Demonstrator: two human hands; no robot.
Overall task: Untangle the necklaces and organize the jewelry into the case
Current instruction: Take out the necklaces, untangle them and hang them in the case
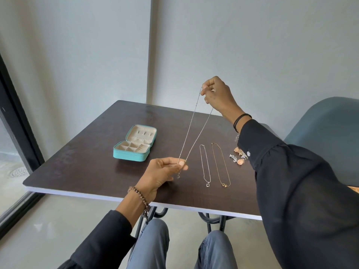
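The beaded silver necklace (191, 125), pinched taut between right hand (217, 96) and left hand (165, 172), wants lowering gently, strands kept apart.

No readable text or labels appear anywhere.

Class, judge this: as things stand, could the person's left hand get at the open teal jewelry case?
Probably yes: bare table lies between the left hand and the case, nothing blocking. But it pinches the necklace held taut with the right hand, so it isn't free.
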